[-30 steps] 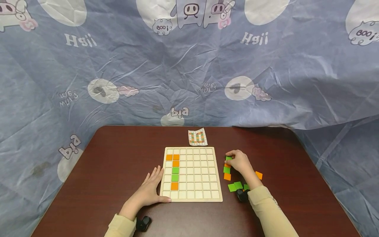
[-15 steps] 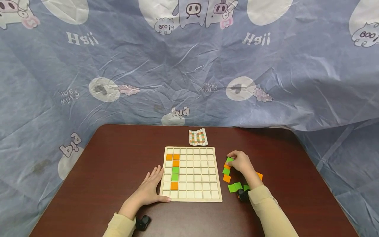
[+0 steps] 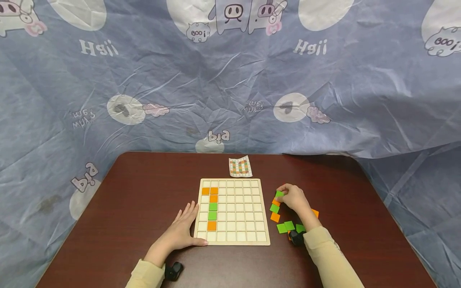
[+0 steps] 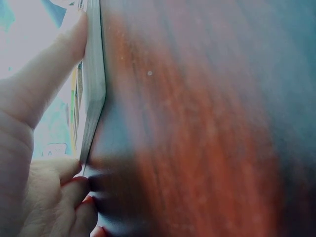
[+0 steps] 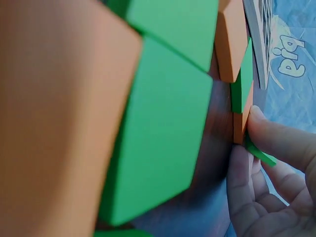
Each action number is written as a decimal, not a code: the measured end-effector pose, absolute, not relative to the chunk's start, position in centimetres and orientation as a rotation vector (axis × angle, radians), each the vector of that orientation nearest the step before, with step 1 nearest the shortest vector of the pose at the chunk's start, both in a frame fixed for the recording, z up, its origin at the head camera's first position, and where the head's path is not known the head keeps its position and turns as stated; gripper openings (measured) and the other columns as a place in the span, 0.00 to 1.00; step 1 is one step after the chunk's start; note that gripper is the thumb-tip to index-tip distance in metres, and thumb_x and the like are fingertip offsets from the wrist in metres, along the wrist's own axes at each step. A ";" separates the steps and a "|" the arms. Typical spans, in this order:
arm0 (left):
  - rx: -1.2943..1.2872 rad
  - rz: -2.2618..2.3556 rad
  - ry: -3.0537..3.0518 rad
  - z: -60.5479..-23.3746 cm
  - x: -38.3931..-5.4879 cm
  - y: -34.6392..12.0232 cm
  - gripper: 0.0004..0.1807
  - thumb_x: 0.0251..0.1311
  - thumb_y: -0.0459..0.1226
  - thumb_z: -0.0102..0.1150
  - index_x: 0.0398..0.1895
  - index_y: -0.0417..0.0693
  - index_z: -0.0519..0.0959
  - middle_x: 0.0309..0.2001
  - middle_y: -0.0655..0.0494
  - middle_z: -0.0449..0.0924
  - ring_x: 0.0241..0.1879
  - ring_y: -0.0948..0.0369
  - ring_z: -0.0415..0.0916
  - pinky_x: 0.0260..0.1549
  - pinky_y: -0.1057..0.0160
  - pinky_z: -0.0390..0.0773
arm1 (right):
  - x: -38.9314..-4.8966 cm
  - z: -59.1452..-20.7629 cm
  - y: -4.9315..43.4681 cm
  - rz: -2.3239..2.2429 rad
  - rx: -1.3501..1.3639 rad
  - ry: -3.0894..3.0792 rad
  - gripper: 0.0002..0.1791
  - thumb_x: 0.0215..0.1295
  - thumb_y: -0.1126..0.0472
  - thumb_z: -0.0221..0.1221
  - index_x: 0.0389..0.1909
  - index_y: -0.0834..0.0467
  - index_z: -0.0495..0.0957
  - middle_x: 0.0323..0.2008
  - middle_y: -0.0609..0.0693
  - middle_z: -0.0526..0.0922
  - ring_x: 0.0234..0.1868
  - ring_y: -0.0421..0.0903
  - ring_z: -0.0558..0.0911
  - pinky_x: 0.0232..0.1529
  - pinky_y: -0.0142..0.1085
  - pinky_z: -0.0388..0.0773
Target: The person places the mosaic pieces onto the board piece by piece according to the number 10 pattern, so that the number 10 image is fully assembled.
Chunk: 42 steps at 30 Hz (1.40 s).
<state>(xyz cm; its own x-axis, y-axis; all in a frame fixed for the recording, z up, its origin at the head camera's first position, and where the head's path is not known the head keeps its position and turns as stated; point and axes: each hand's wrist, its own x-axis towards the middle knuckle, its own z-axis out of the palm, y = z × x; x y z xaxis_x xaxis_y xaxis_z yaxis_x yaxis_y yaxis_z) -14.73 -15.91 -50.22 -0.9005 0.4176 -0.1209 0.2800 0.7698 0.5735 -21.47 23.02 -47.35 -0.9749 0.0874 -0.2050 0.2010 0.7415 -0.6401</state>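
A pale square grid board (image 3: 237,241) lies on the table, with orange tiles (image 3: 214,199) and green tiles (image 3: 213,216) in its two left columns. Fingers spread, my left hand (image 3: 181,231) rests along the board's left edge, its thumb at the near left corner. The left wrist view shows that thumb against the board's side (image 4: 93,74). Right of the board, my right hand (image 3: 294,199) pinches a green tile (image 5: 261,154) at the far end of a short row. An orange tile (image 3: 275,217) ends the row nearest me. A green tile (image 3: 275,208) lies between.
Behind the board lies a paper card (image 3: 240,167) with a coloured grid pattern. Loose green tiles (image 3: 285,227) lie near the right wrist, and an orange tile (image 3: 315,213) shows beyond the forearm. A patterned cloth (image 3: 230,88) hangs behind the table (image 3: 144,188).
My right hand has shifted slightly to the right and towards me. The row of tiles beneath it has gone from nearly straight to slanted. The left hand stays put on the board.
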 end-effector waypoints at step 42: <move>0.556 0.809 2.717 -50.0 -14.9 -16.0 0.67 0.41 0.58 0.77 0.77 0.35 0.49 0.78 0.37 0.40 0.78 0.43 0.38 0.74 0.38 0.42 | -17.1 -46.2 5.3 -1.438 -0.270 2.441 0.07 0.61 0.60 0.66 0.38 0.58 0.86 0.31 0.48 0.87 0.30 0.41 0.82 0.33 0.32 0.77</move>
<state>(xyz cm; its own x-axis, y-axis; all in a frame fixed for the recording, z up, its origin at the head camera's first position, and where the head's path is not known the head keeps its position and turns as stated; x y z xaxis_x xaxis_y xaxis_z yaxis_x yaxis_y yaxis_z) -14.85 -15.95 -49.96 -0.8955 0.4261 -0.1286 0.2863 0.7728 0.5664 -17.05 5.34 -46.24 -0.9390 -0.3064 -0.1560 -0.0122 0.4831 -0.8755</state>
